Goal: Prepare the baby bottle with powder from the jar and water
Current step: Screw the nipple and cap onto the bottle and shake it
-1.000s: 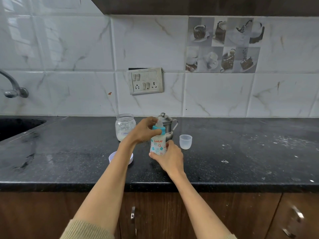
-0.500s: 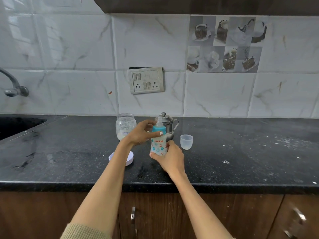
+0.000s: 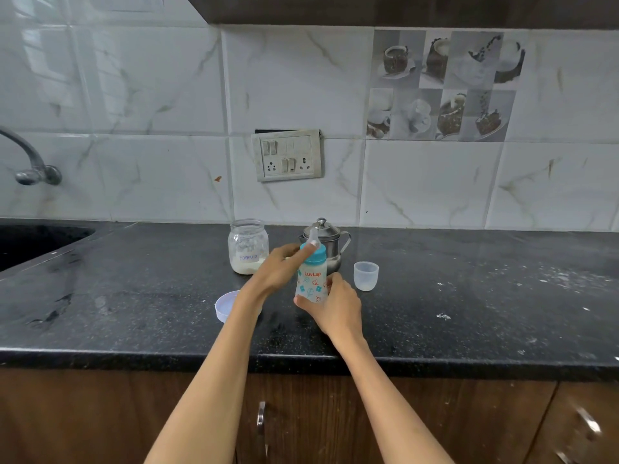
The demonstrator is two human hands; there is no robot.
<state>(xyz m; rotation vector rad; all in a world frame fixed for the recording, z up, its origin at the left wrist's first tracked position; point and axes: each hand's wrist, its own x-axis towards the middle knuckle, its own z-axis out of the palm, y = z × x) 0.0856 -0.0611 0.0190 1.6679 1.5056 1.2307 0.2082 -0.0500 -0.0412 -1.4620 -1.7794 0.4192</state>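
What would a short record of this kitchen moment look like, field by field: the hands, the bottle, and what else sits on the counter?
Right hand: grips the baby bottle low on its body
Left hand: at the bottle's teal collar
Bottle: upright, teat on
Jar: lidless, white powder at the bottom, behind the left hand
Jar lid: on the counter, partly hidden by the left forearm
Steel pot: lidded, behind the bottle
Clear cap: mouth up, right of the bottle

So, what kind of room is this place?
Most likely a home kitchen: a dark stone counter with a sink and tap at its left end, tiled wall behind, wooden cabinets below.
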